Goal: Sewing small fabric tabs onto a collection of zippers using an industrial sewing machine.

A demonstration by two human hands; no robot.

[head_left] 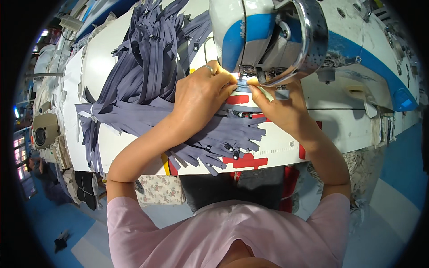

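Under the lit needle area of a white and blue sewing machine (229, 42), a short stretch of grey-blue zipper tape (242, 84) lies flat. My left hand (194, 98), with a ring on one finger, pinches this tape from the left. From the right, my right hand (286, 109) pinches it with thumb and forefinger, its other fingers partly hidden behind the machine's chrome part. Beside and below my left hand spreads a bundle of purple-grey zippers (147, 114) with black sliders. Part of the bundle passes beneath my left wrist.
More zippers (149, 58) are heaped at the back left of the white sewing table (277, 143). Red patches and a printed ruler scale mark its near edge. A curved chrome guard (315, 35) stands above my right hand. Floral cloth (161, 190) hangs below the table.
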